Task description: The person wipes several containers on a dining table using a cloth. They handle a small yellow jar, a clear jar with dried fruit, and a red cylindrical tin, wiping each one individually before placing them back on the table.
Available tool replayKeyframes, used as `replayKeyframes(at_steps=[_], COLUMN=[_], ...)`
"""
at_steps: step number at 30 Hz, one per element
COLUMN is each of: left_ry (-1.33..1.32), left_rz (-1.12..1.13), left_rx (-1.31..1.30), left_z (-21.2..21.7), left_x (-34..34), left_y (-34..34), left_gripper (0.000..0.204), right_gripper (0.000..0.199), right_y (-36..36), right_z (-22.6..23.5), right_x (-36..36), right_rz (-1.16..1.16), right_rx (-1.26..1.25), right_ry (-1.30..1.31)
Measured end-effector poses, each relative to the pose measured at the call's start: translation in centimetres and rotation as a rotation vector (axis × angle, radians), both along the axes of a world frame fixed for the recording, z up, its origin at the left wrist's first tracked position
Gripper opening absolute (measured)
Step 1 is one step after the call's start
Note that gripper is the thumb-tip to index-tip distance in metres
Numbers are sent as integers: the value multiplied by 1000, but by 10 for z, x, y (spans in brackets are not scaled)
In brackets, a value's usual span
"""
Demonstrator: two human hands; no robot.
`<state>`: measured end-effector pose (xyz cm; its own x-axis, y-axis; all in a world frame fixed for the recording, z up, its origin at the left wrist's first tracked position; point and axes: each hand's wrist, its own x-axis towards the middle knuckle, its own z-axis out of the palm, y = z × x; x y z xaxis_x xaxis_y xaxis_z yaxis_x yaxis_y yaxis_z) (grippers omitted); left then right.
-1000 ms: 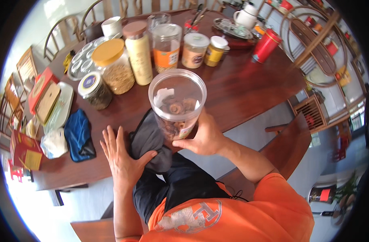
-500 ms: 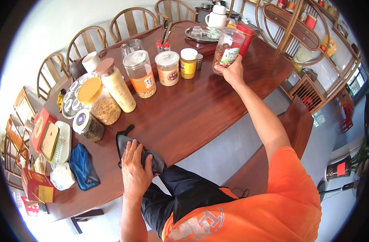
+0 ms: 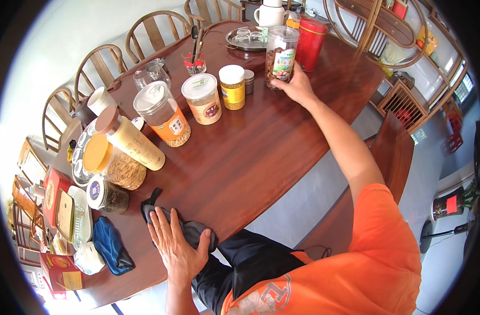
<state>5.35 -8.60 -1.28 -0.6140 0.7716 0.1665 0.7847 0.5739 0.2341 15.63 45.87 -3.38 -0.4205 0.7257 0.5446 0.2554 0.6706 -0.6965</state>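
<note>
The clear plastic jar (image 3: 280,55) of brown pieces is upright in the right hand (image 3: 298,86), the nearer one, just left of the red canister (image 3: 312,44). Those fingers curl around its lower part, thumb in front (the rest mostly hidden). Well apart, the left hand (image 3: 178,249) lies on a dark grey cloth (image 3: 191,231) at the worktop (image 3: 240,157) edge, fingers extended, thumb spread.
</note>
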Motion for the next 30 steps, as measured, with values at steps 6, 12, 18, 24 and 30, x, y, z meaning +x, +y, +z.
replayKeyframes(at_steps=[6, 12, 18, 24, 30], left_ry=[6, -17, -20, 4, 11], left_rz=[-28, -21, -18, -17, -38], left_rx=[-27, -34, -28, -22, 19], left_z=[-1, 5, 5, 3, -2], left_x=[-2, -2, -3, -3, -4], left_y=[3, 5, 5, 2, 5], left_gripper=[74, 73, 73, 72, 71], right_gripper=[83, 147, 126, 109, 87], right_y=[74, 123, 133, 126, 108], right_z=[18, 44, 48, 48, 42], right_x=[44, 37, 26, 30, 90], right_rz=[-610, -706, -408, -553, -291], right_rx=[35, -110, -104, -128, -147], right_ry=[50, -141, 44, -45, 188])
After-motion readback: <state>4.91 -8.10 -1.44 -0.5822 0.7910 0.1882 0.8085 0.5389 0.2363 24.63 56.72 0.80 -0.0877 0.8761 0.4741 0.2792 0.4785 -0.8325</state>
